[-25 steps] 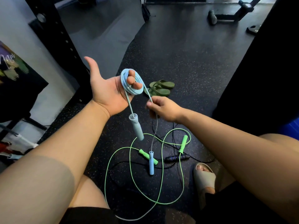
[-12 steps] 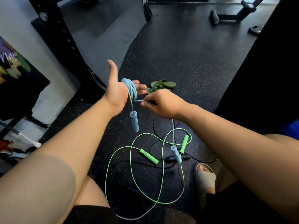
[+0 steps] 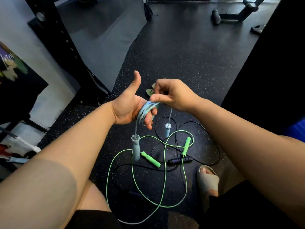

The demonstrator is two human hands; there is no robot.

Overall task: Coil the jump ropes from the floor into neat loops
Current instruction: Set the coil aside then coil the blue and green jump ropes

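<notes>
Blue jump rope point(image 3: 144, 112) coils around the straight fingers of the left hand point(image 3: 127, 107), while the right hand point(image 3: 175, 95) seems to pinch it just above.

The only writing I can find is on the dark banner point(image 3: 16, 80), far to the left of my left hand point(image 3: 130, 108), at the picture's edge. Near the banner's top runs a short line of white, scrawled, handwriting-like lettering point(image 3: 6, 56). It is cut off by the frame and blurred; it may begin with an N, but I cannot read a word. Below that line are pale and green smears, not letters I can make out.
</notes>
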